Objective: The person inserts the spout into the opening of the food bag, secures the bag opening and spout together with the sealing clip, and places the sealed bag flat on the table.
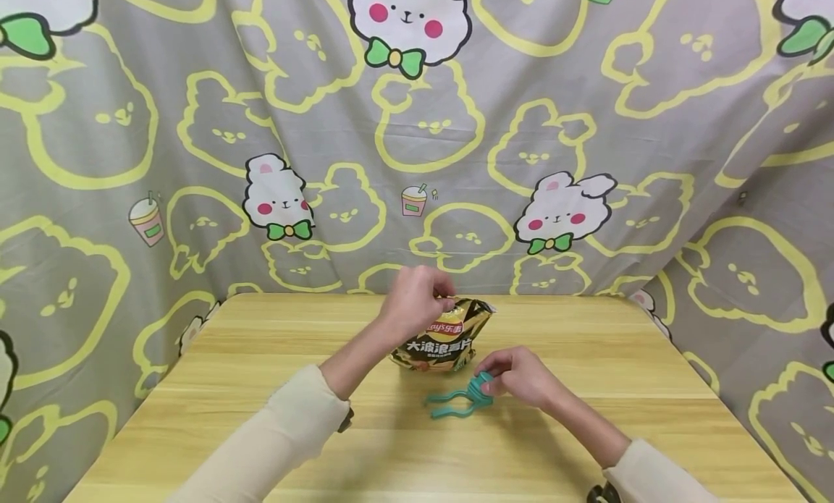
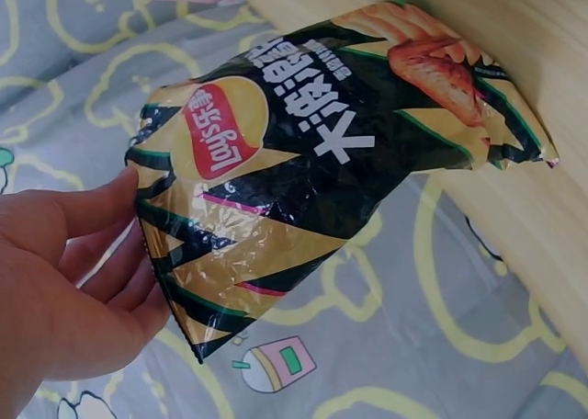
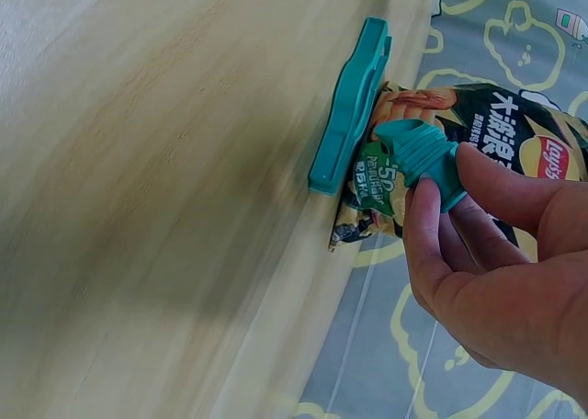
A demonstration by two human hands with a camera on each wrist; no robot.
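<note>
A black and gold Lay's potato chip bag [image 1: 438, 349] stands upright on the table. My left hand [image 1: 415, 300] pinches its top edge between thumb and fingers; the left wrist view shows the bag's [image 2: 303, 185] crimped end at the fingertips. In front of the bag and a little to its right, my right hand [image 1: 521, 378] holds a teal plastic clip [image 1: 480, 393] by its ribbed end. Its two long arms are spread apart and point left, above the tabletop. The right wrist view shows one clip arm [image 3: 354, 107] beside the bag's lower end.
A light wood-grain table [image 1: 274, 423] lies beneath both hands. Behind and around it hangs a grey curtain [image 1: 443, 105] printed with yellow outlines and white rabbits.
</note>
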